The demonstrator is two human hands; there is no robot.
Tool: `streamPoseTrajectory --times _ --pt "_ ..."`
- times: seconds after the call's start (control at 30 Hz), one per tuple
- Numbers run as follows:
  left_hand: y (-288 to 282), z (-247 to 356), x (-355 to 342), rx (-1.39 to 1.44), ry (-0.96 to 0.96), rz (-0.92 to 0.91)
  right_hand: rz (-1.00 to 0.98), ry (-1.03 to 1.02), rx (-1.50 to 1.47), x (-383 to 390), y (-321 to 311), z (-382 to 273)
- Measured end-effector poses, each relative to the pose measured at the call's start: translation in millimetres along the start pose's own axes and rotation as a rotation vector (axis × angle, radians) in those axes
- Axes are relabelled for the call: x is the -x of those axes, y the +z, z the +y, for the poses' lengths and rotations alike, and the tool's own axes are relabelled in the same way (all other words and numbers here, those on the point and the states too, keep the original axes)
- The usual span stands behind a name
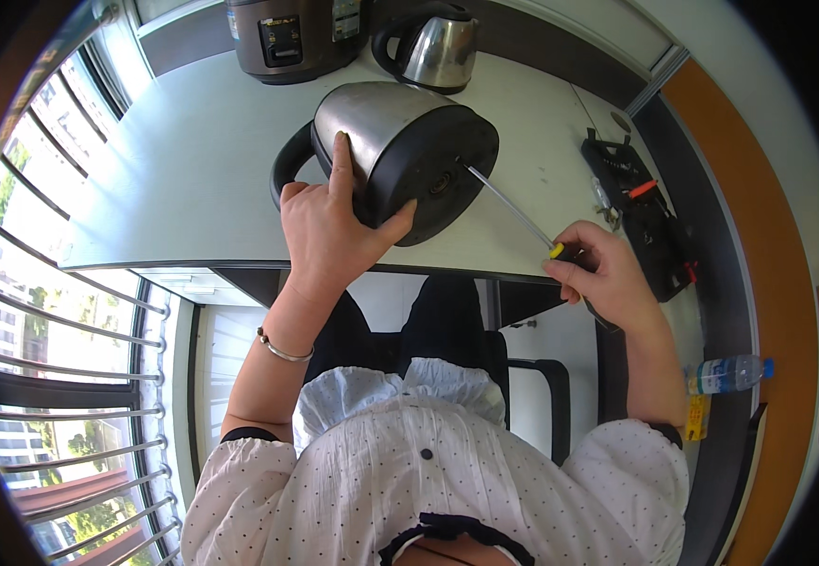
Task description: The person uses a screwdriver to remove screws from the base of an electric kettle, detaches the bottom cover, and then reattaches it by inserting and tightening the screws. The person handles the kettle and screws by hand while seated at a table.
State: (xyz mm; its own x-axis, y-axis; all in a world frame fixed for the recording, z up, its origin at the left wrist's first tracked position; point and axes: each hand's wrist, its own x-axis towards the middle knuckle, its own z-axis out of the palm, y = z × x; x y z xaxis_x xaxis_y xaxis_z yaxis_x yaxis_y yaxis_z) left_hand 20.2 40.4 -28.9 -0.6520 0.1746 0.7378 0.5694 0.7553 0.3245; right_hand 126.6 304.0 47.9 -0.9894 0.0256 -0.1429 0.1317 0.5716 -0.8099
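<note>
- A person's left hand [329,231] steadies a steel kettle [400,146] tipped on its side, index finger spread wide along the metal body, thumb pressed on the black base [442,193].
- The right hand [610,269] grips a screwdriver [521,217], fingers closed around its black-and-yellow handle, the tip pointing away from them to the base; whether it sits in a screw cannot be told.
- Beyond the left fingers, on the pale table [183,179], stand a dark cooker [298,40] and, right of it, a second kettle [442,52].
- Just right of the right fingers lies an open black tool case [653,231] with a red-handled tool [643,189].
</note>
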Motion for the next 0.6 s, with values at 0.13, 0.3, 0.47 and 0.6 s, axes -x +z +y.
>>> streamPoseTrajectory --times 0.13,0.3,0.47,0.6 --pt "2.1 -1.0 -0.5 -0.002 -0.008 0.007 0.004 -0.01 -0.079 -1.2 1.4 6.0" --pt "1.9 -0.5 -0.6 -0.007 -0.008 0.003 -0.153 0.194 -0.321 -3.7 -8.8 0.6" --pt "0.4 1.4 -1.1 0.001 -0.012 -0.014 -0.042 0.064 -0.184 -12.3 0.5 18.0" --pt "1.2 0.8 -1.2 0.0 -0.012 -0.015 -0.022 0.011 -0.153 -11.9 1.0 19.2"
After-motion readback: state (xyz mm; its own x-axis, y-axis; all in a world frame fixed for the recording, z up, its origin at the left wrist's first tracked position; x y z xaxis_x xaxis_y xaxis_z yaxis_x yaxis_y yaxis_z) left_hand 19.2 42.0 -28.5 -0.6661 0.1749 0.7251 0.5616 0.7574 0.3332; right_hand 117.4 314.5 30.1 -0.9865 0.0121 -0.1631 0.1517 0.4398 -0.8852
